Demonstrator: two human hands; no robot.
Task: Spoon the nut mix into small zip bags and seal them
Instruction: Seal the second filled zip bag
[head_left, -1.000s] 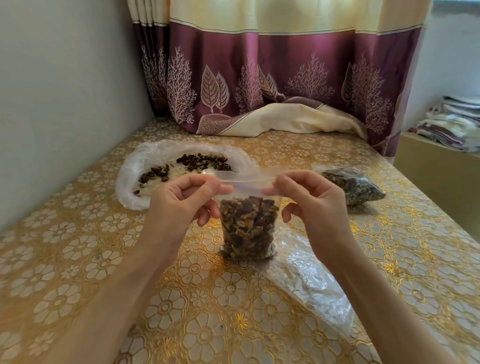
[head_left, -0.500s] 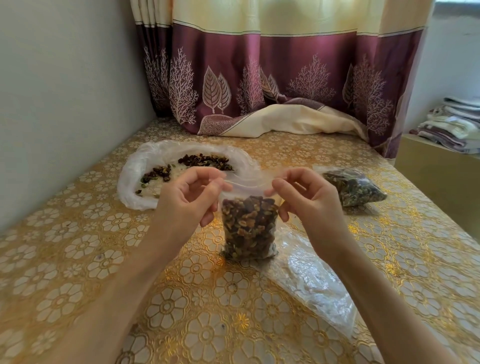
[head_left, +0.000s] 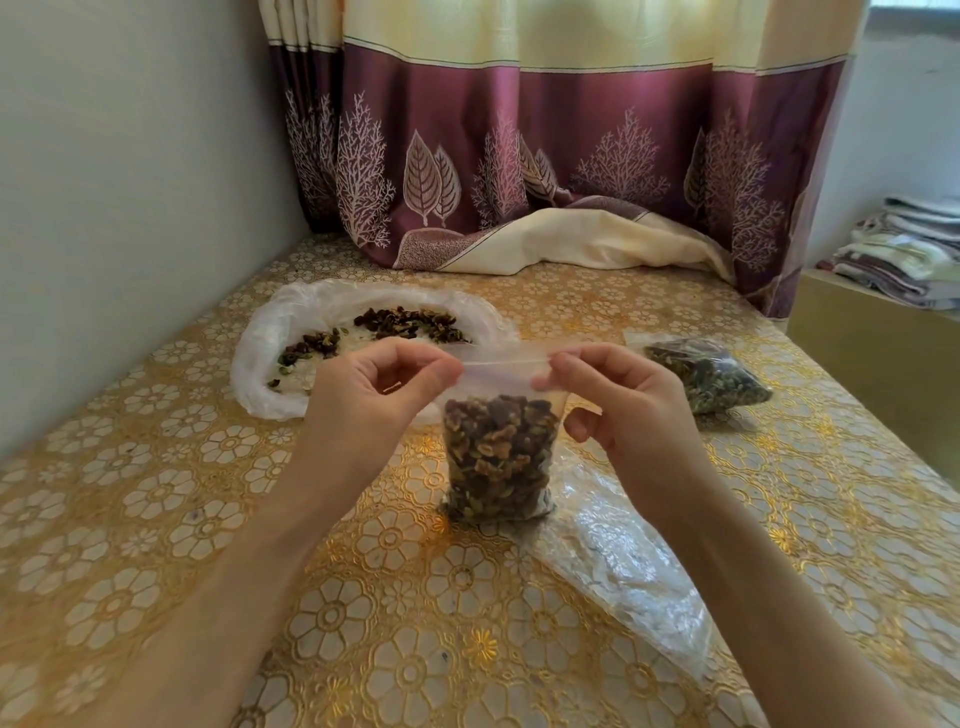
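Both hands have lifted slightly since a second ago, and the bag's top edge now runs taut and level between them where it sagged before.

Seen from the head camera, the small clear zip bag (head_left: 498, 452), filled about two thirds with brown and green nut mix, stands upright on the gold floral plastic tablecloth (head_left: 156, 519). The left hand (head_left: 379, 400) pinches the bag's top left corner between thumb and forefinger, other fingers curled. The right hand (head_left: 618, 400) pinches the top right corner the same way. The zip strip lies sideways between the two pinches, its long axis running left to right, so sealing likely means sliding one pinch along it towards the other. Neither hand looks nearer the middle.

Behind the left hand, a crumpled white plastic bag (head_left: 291, 332) lies open with a little loose nut mix (head_left: 410, 322) on it. A second filled zip bag (head_left: 711, 374) lies flat to the right. A stack of empty clear bags (head_left: 623, 561) lies just beside the standing bag.
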